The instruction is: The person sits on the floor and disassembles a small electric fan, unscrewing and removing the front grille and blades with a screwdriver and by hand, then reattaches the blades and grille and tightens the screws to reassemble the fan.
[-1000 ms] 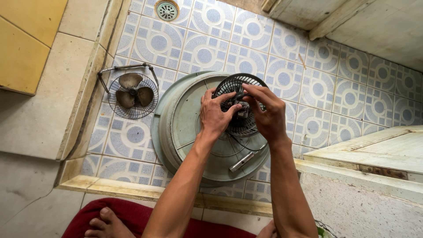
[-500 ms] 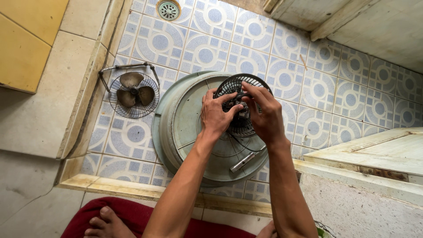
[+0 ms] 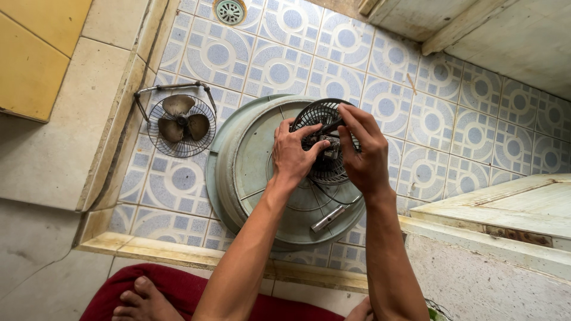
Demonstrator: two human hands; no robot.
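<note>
A small black fan grille with its motor [image 3: 326, 142] rests on an upturned pale green basin [image 3: 250, 166] on the tiled floor. My left hand [image 3: 292, 156] grips the left side of the motor housing. My right hand [image 3: 364, 156] holds the right side, its fingers curled over the top of the grille. A thin black cord runs from the motor to a silver plug [image 3: 328, 218] lying on the basin. The motor's middle is partly hidden by my fingers.
A second grille with brown fan blades and a wire stand [image 3: 180, 123] lies on the floor to the left. A round drain [image 3: 229, 10] sits at the top. A concrete ledge [image 3: 493, 208] is at the right, my bare foot [image 3: 143, 303] on a red mat below.
Both hands stay on the fan motor; the fingers have shifted only slightly. The camera view has drifted a little.
</note>
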